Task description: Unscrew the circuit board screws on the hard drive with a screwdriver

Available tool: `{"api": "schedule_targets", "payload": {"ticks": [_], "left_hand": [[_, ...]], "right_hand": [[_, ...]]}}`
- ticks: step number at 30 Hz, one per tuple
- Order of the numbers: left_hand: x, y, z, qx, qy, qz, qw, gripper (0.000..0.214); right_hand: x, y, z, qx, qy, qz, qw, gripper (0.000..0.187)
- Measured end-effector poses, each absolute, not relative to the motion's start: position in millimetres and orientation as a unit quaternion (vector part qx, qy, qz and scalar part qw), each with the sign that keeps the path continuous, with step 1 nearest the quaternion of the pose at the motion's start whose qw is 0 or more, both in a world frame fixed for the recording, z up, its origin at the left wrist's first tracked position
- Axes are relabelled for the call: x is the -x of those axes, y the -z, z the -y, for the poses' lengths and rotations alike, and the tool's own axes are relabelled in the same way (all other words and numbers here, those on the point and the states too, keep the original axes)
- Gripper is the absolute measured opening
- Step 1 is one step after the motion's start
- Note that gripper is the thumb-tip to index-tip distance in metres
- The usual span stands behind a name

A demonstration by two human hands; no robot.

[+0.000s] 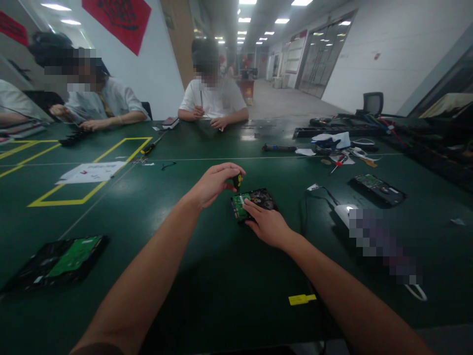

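Observation:
A small hard drive (258, 199) with a green circuit board lies on the dark green table (207, 276) in front of me. My left hand (214, 183) is closed round the black and yellow handle of a screwdriver (238, 181), held upright over the drive's near left corner. My right hand (266, 224) rests on the drive's front edge, with the fingers pressed flat on the circuit board.
Another hard drive (59, 260) lies at the near left and a third (377, 188) at the right. A yellow tag (302, 299) lies near the front edge. Tools and cables (340, 143) crowd the far right. Other people (212, 93) sit across the table; yellow floor-style tape (92, 192) marks a box at left.

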State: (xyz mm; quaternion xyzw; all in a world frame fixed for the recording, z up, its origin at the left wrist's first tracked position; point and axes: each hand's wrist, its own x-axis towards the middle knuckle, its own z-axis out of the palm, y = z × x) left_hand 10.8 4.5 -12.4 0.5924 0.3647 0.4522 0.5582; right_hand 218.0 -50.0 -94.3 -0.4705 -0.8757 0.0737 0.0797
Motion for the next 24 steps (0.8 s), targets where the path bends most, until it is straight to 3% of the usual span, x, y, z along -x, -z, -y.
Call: {"api": "schedule_targets", "payload": {"ticks": [8, 19, 24], "left_hand": [[-13.3, 11.7, -4.3, -0.559, -0.456, -0.328, 0.609, 0.017], [-12.6, 13.8, -4.1, -0.622, -0.455, -0.37, 0.519, 0.021], [-11.5, 11.1, -1.7, -0.625, -0.435, -0.366, 0.535, 0.022]], "right_hand": [[-217.8, 92.5, 50.4, 0.467, -0.074, 0.878, 0.075, 0.055], [-217.8, 95.5, 49.7, 0.466, -0.061, 0.879, 0.08, 0.053], [-217.2, 94.3, 50.5, 0.473, -0.07, 0.875, 0.077, 0.054]]}}
